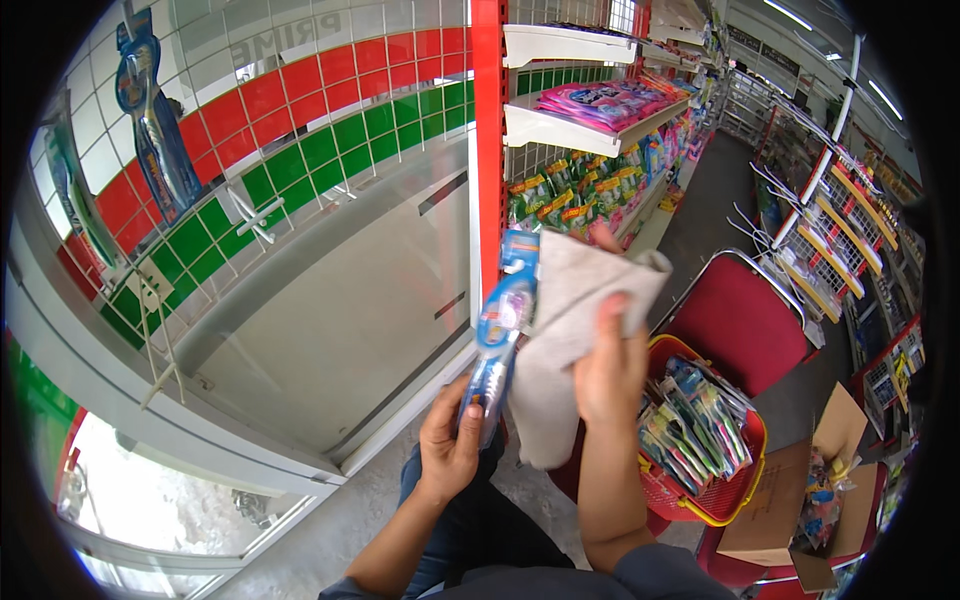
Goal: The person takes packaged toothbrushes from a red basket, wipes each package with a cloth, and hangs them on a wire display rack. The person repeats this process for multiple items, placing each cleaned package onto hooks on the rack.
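Observation:
My left hand [450, 440] grips the lower end of a packaged toothbrush [504, 312], blue-backed with a clear front, held upright and tilted a little. Beside it, my right hand [612, 365] is closed on a folded beige cloth [562, 330]. The cloth's left edge meets the toothbrush pack, and its lower part hangs down. At the upper left, another blue toothbrush pack [158, 120] hangs on the white wire grid [330, 100]. A greenish pack [75, 190] hangs farther left.
A red basket with a yellow rim [716, 520] holds several toothbrush packs [695, 425] at my right. Near it stand a red chair [740, 320] and an open cardboard box [770, 505]. Bare hooks [255, 215] jut from the grid. Stocked shelves [590, 125] line the aisle ahead.

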Demonstrator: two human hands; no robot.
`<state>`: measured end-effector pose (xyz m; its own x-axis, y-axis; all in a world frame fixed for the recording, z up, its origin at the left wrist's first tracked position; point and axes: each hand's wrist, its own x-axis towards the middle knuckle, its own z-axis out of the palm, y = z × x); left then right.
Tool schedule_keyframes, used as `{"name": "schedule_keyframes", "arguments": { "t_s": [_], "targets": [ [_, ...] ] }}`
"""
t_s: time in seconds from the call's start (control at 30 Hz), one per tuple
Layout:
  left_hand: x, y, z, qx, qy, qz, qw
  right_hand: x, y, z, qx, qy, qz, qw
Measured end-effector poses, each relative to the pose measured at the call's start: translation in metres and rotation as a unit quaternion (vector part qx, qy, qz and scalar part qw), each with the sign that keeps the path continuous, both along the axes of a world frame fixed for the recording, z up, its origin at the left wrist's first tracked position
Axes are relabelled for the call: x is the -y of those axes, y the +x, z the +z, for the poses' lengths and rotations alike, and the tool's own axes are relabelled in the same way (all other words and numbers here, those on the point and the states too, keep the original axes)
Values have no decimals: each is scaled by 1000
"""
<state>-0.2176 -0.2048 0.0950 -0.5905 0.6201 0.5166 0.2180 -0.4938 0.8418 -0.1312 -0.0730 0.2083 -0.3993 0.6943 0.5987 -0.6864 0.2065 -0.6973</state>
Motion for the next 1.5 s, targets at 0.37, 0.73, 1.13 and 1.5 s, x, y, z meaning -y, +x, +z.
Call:
{"name": "schedule_keyframes", "arguments": {
  "t_s": [0.37,0.73,1.13,1.5],
  "targets": [
    [-8,-10,-1,122,56,-17,991,47,-22,-42,277,412,-141,857],
    [-18,-2,24,222,77,-48,971,21,-22,-35,175,153,8,973],
    [-25,-22,18,120,31,47,991,67,-12,-55,195,36,-7,980],
    [-21,-19,48,201,42,-62,977,64,-5,-52,247,227,-24,942]
  ]
}}
